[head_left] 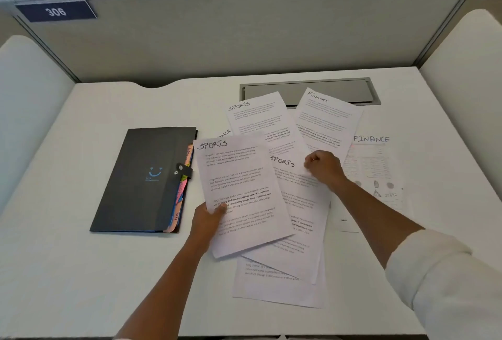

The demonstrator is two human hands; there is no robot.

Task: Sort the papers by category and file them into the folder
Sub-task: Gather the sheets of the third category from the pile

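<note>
My left hand [207,219] pinches the lower left edge of a sheet headed SPORTS [239,193], thumb on top, lifting it over the pile. With curled fingers, my right hand [324,167] presses on or pinches a second SPORTS sheet [296,204] in the middle of the pile. A third SPORTS sheet [258,119] lies behind. Two FINANCE sheets lie at the right, one tilted [328,119] and one flat [376,174]. The dark folder [141,179] lies shut at the left, coloured tabs sticking out of its right side.
The papers spread over a white desk [81,271]. A grey cable hatch [309,91] sits at the back, partly under the sheets. Grey partition walls [244,38] enclose the desk on three sides, with a sign reading 306 [55,11].
</note>
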